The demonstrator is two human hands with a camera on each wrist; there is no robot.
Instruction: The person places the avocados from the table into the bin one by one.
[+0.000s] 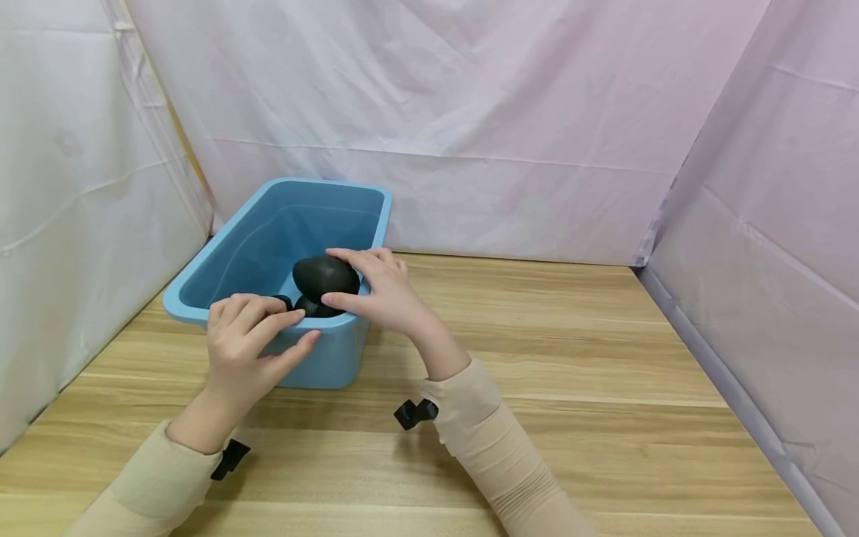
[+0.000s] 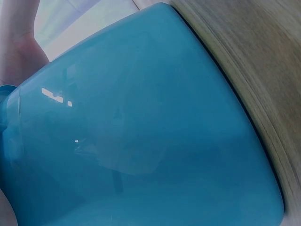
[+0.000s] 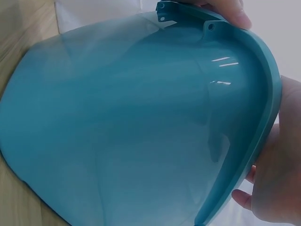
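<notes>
A blue plastic bin (image 1: 295,224) stands on the wooden table (image 1: 570,358) at the left. My right hand (image 1: 338,279) reaches over its near rim and grips a black rounded lump (image 1: 314,274), fingers on top and thumb beneath. More black pieces (image 1: 314,307) lie below it in the bin. At the near rim my left hand (image 1: 303,327) pinches the edge, index finger along the top and thumb on the outer wall. The left wrist view is filled by the bin's outer wall (image 2: 150,141). The right wrist view shows the bin's wall and rim (image 3: 141,122) with a fingertip (image 3: 231,13) above it.
Pale sheeting (image 1: 503,112) walls the table in at the back and on both sides. Bare wood stretches right of the bin to the right wall. Black camera mounts (image 1: 414,413) sit on both sleeves.
</notes>
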